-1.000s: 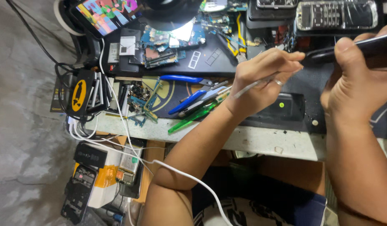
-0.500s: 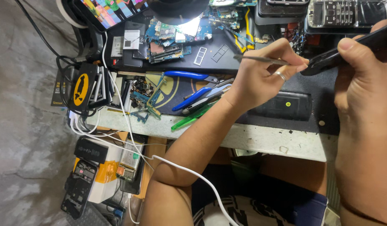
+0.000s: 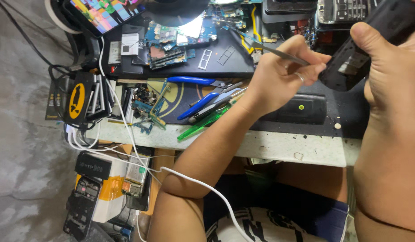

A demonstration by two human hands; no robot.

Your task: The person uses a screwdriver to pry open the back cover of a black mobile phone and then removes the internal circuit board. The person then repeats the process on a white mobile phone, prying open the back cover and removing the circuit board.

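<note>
My left hand (image 3: pixel 279 78) is over the middle of the bench and pinches thin metal tweezers (image 3: pixel 270 50), whose free end points up and to the left. The thumb and fingers of that hand touch the lower end of a black phone (image 3: pixel 373 36). My right hand (image 3: pixel 391 85) grips that phone at the right, thumb on top, and holds it tilted above a black work mat (image 3: pixel 351 112). The phone's upper end runs out of view.
Blue-handled pliers (image 3: pixel 191 80), a green pen-like tool (image 3: pixel 203 125), bare circuit boards (image 3: pixel 171 42) and a lit colourful phone screen (image 3: pixel 104 11) crowd the left of the bench. A white cable (image 3: pixel 126 134) hangs over the bench edge (image 3: pixel 279 148). Phones and boxes (image 3: pixel 93 166) sit below.
The tweezers have swung from pointing down-left to pointing up-left. My right hand has tipped the black phone steeper, and both hands sit closer together.
</note>
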